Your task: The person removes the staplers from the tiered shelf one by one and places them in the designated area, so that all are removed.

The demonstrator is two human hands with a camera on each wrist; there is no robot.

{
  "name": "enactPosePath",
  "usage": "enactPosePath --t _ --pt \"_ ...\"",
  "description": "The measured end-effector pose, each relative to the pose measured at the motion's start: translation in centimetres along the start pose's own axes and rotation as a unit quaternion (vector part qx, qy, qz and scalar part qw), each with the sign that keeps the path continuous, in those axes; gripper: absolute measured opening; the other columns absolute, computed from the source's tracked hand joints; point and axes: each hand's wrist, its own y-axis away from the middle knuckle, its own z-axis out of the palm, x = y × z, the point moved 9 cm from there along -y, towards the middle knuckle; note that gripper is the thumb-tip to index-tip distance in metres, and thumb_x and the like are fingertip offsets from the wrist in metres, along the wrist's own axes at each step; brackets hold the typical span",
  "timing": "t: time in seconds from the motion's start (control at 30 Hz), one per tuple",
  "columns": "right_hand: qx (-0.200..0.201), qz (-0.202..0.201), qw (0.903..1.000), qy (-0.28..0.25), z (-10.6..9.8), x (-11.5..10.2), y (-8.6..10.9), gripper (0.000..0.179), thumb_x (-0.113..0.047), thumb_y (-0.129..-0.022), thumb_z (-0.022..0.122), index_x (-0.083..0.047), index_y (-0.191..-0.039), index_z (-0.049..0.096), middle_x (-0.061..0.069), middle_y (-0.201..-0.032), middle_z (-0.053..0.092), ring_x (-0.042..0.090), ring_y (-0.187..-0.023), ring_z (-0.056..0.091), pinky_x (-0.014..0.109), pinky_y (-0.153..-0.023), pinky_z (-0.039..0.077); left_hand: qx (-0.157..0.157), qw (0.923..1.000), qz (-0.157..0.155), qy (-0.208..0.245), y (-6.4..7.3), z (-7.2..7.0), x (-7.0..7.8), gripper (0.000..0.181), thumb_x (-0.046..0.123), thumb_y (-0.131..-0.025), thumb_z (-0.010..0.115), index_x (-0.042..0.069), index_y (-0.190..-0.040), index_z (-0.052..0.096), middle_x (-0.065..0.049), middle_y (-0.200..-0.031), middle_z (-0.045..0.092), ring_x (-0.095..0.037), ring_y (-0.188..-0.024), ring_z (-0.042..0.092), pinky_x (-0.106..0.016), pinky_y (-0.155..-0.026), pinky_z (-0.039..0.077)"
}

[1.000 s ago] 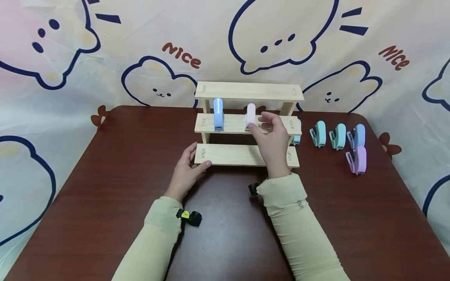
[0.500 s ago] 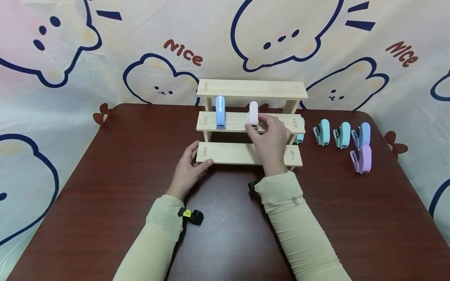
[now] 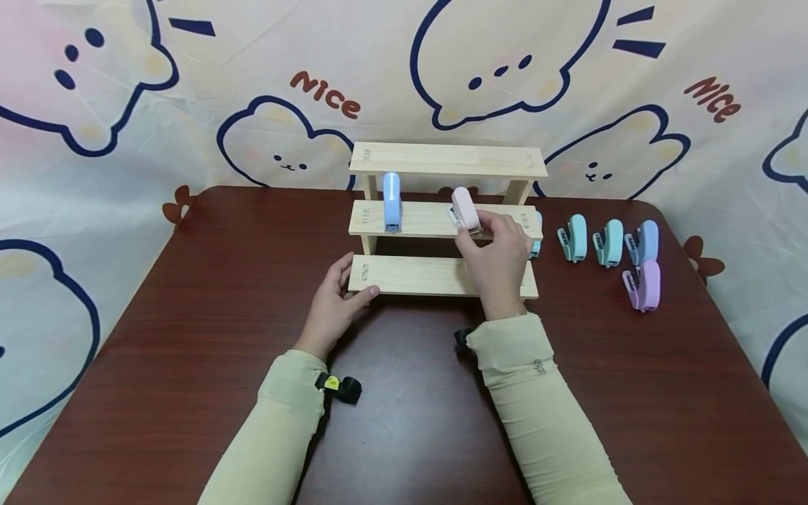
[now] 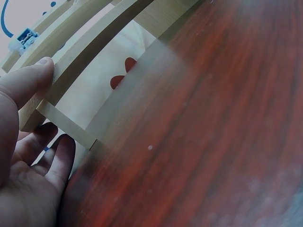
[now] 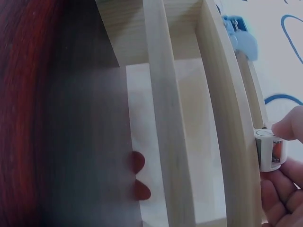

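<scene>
A three-tier wooden rack (image 3: pixel 410 275) stands on the table. My left hand (image 3: pixel 331 305) grips the left end of its lowest board, thumb on the board's front edge and fingers beneath, as the left wrist view shows. With my right hand (image 3: pixel 499 263) I pinch a pale pinkish-white mini stapler (image 3: pixel 465 209) at the middle board. In the head view it is slanted, its upper end toward the left. The right wrist view shows my thumb on one side of the white stapler (image 5: pixel 270 150) and fingers on the other. A blue stapler (image 3: pixel 392 202) stands left of it on the middle board.
Right of the rack on the table (image 3: pixel 600 393) are two teal staplers (image 3: pixel 573 238), a blue-lilac stapler (image 3: pixel 644 243) and a purple stapler (image 3: pixel 645 286). Another teal stapler (image 3: pixel 536 242) is partly hidden behind the rack's right end. A patterned cloth (image 3: pixel 265 42) hangs behind.
The white stapler has turned from straight to slanted and shifted slightly right with my right hand. My left hand keeps its place on the rack.
</scene>
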Motion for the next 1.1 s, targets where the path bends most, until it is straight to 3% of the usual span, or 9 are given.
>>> enactPosePath --t 0.27,0.5,0.6,0.9,1.1 --pt "0.020 0.045 0.9987 -0.014 -2.5 2.1 -0.4 0.033 -0.019 -0.085 0.075 -0.003 -0.113 0.074 0.011 -0.105 0.069 0.025 -0.099 0.062 0.044 -0.103 0.034 -0.004 1.0000 -0.003 -0.003 -0.1 0.1 -0.2 0.084 0.010 -0.091 0.076 0.012 -0.159 0.026 -0.007 -0.155 0.044 -0.020 -0.103 0.063 -0.024 -0.076 0.056" --pt "0.044 0.126 0.9905 -0.031 -4.9 5.1 -0.3 0.035 -0.021 -0.088 0.074 -0.003 -0.118 0.071 0.010 -0.110 0.066 0.018 -0.097 0.057 0.026 -0.078 0.044 0.002 1.0000 -0.001 -0.005 0.0 0.0 0.0 0.084 0.009 -0.090 0.076 0.011 -0.158 0.027 -0.006 -0.154 0.044 -0.019 -0.095 0.063 -0.025 -0.073 0.056" --pt "0.060 0.144 0.9870 -0.037 -6.0 6.1 -0.1 0.034 -0.021 -0.090 0.073 -0.003 -0.119 0.071 0.010 -0.109 0.066 0.017 -0.095 0.056 0.021 -0.076 0.043 -0.001 1.0000 -0.002 -0.005 0.0 0.0 -0.2 0.084 0.009 -0.091 0.076 0.011 -0.159 0.026 -0.006 -0.155 0.044 -0.018 -0.096 0.063 -0.025 -0.074 0.056" --pt "0.077 0.168 0.9812 -0.056 -8.2 7.8 -0.1 0.036 -0.025 -0.091 0.074 -0.005 -0.121 0.070 0.006 -0.115 0.066 0.011 -0.098 0.056 0.025 -0.086 0.052 -0.004 1.0000 -0.005 -0.006 0.0 0.1 -0.3 0.084 0.009 -0.092 0.075 0.012 -0.159 0.024 -0.005 -0.157 0.042 -0.016 -0.096 0.063 -0.026 -0.076 0.057" --pt "0.077 0.201 0.9742 -0.068 -9.0 9.1 0.2 0.039 -0.030 -0.091 0.076 -0.008 -0.123 0.070 0.004 -0.117 0.066 0.013 -0.101 0.055 0.026 -0.085 0.047 -0.001 0.9999 -0.009 -0.007 0.0 0.1 -0.3 0.084 0.010 -0.092 0.075 0.013 -0.159 0.025 -0.004 -0.156 0.042 -0.015 -0.094 0.063 -0.025 -0.075 0.056"
